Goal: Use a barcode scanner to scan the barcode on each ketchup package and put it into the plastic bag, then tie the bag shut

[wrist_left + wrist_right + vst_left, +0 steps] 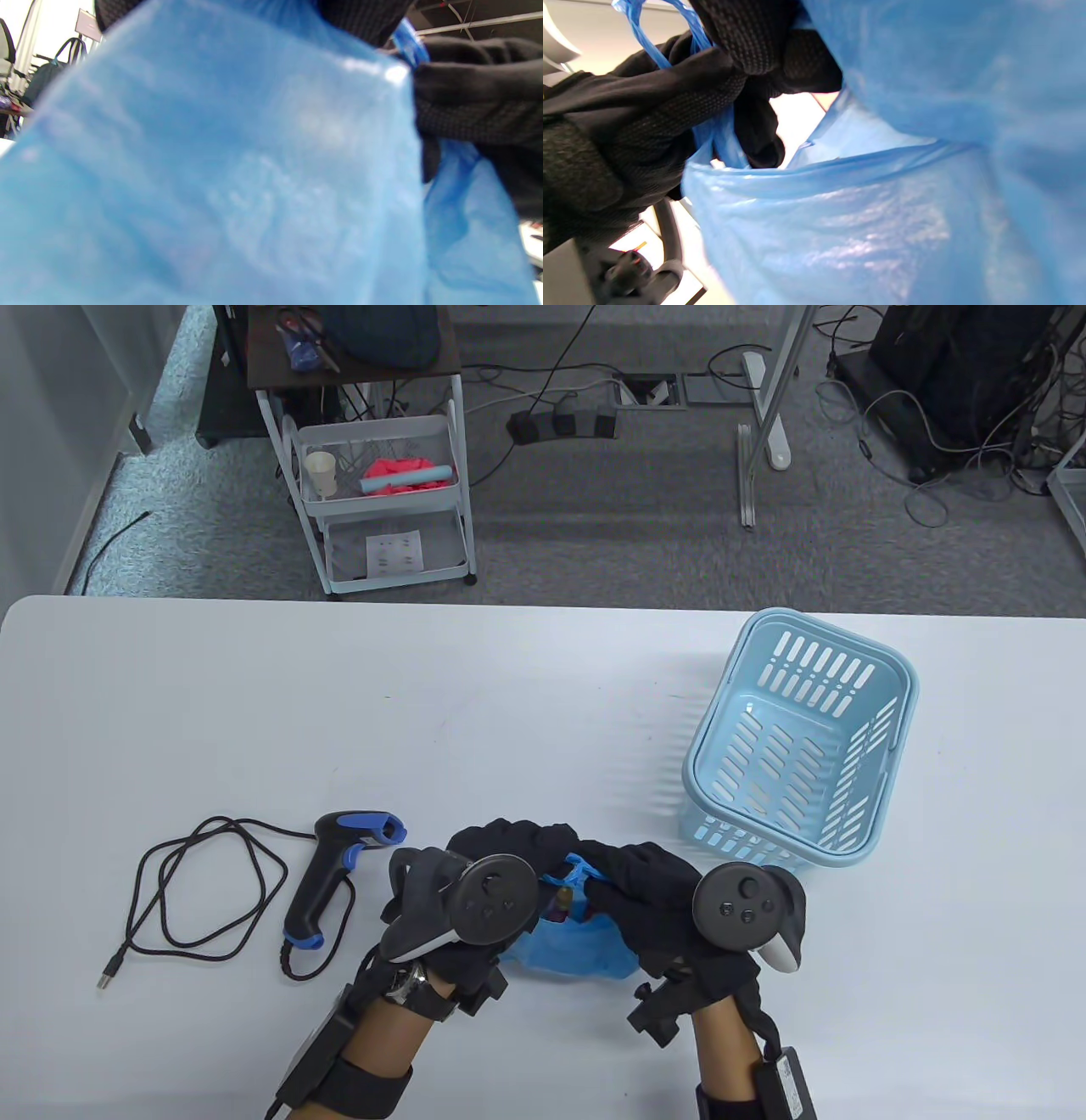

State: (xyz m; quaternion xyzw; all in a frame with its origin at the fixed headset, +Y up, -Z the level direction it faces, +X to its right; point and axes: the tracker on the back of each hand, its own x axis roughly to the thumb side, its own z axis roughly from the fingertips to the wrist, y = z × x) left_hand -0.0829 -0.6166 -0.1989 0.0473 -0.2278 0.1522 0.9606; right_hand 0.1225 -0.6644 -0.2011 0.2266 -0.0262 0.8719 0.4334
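Table view shows my left hand (475, 899) and right hand (670, 899) pinching the plastic bag (568, 942) handles beside the barcode scanner (339, 874); packages look bagged, basket (797, 755) emptied, knot unfinished.

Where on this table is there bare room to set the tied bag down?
Bare tabletop runs across the far left and middle, behind the scanner and left of the blue basket. The near edge is crowded: cable, scanner, both hands gripping the blue bag, with the basket on the right.
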